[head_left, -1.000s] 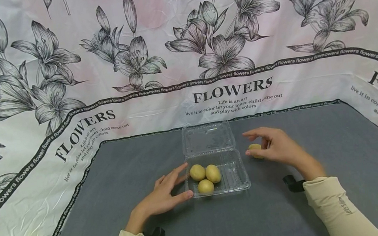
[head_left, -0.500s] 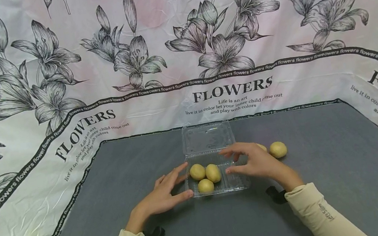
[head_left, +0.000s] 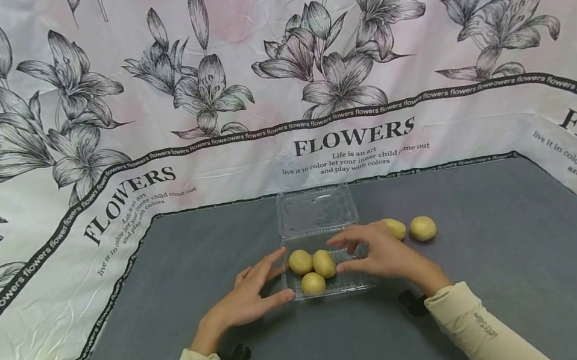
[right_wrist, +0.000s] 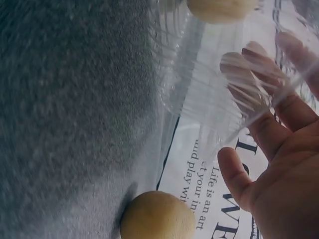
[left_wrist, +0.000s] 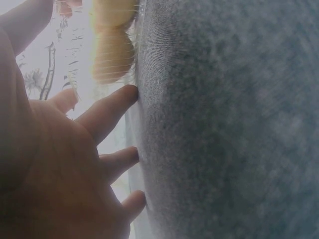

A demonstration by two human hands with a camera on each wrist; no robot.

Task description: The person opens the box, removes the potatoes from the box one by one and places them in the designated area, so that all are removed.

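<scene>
A clear plastic clamshell box (head_left: 353,281) lies with its lid (head_left: 317,211) folded back. Three round yellow potatoes (head_left: 313,284) sit grouped at the left of its base. My left hand (head_left: 249,294) is spread beside the left wall, fingers loosely straight, thumb at the front left corner; whether it touches is hard to tell. Over the right part of the base is my right hand (head_left: 385,252), its fingers and thumb apart beside the nearest potato. In the right wrist view, its fingers (right_wrist: 271,144) show through the clear plastic with nothing gripped.
To the right of the box, two more potatoes rest on the grey cloth: one (head_left: 395,229) partly behind my right hand and another (head_left: 423,228) farther right. A flower-printed white curtain (head_left: 361,152) rises behind the table (head_left: 527,246).
My right hand has moved left from a potato on the cloth to the box, uncovering the potatoes at the right. The left hand stays in place, as do the potatoes inside the box.
</scene>
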